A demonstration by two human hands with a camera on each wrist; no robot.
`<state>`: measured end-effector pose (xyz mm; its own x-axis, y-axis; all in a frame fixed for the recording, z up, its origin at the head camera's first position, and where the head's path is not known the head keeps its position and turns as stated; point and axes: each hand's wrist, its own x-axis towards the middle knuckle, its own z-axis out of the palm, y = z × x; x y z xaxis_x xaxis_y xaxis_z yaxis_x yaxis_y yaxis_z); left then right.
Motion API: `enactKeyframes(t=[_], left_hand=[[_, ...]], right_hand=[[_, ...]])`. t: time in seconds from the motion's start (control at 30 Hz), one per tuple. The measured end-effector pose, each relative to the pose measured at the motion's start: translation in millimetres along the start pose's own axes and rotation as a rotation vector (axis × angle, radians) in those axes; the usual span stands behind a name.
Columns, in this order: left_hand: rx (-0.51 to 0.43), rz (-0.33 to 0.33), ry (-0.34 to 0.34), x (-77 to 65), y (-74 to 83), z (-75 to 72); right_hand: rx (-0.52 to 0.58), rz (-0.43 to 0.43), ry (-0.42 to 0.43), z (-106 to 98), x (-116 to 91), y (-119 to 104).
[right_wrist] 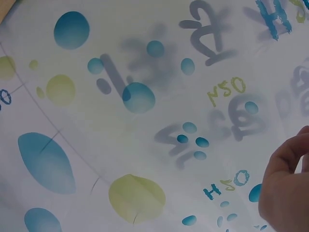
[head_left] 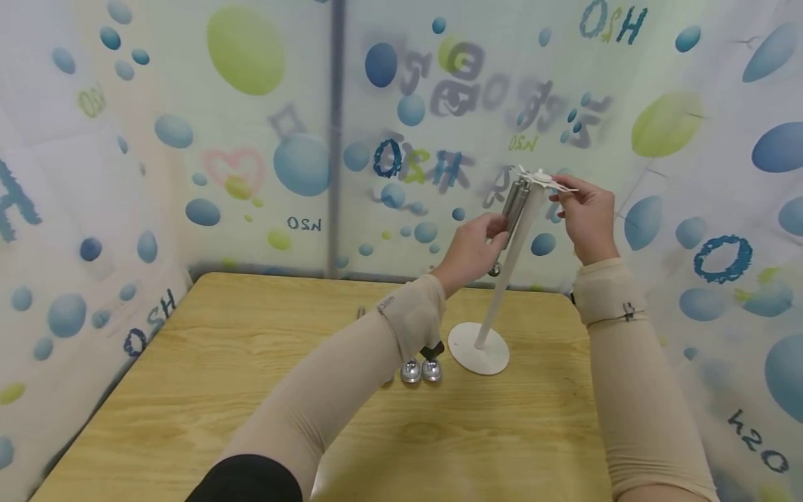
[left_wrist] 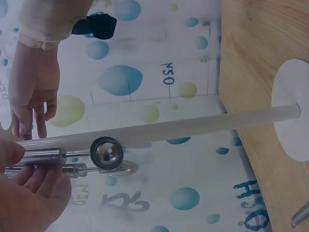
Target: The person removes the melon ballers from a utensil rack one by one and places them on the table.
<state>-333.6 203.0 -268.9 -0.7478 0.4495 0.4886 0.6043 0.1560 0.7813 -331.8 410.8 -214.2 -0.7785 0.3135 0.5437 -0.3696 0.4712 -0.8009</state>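
Left hand [head_left: 472, 249]: gripping a metal ladle [left_wrist: 107, 153] — beside the white pole [head_left: 511, 272]
Right hand [head_left: 590, 216]: pinching the hook rack [head_left: 539, 179] — atop it

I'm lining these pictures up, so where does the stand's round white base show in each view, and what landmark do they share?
Head: the round white base is right of centre, below the middle, on the wooden table.
Left wrist: right edge, about mid-height, cut off by the frame.
Right wrist: not in it.
Shared landmark: the spotted backdrop, in all three.
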Motion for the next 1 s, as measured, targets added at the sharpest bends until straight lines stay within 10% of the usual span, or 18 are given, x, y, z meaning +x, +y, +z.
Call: enactKeyframes(t=[1.0], left_hand=[[-0.342, -0.126, 0.019, -1.4, 7.4, 0.1]], right_hand=[[-0.083, -0.011, -0.086, -6.6, -6.0, -9.2]])
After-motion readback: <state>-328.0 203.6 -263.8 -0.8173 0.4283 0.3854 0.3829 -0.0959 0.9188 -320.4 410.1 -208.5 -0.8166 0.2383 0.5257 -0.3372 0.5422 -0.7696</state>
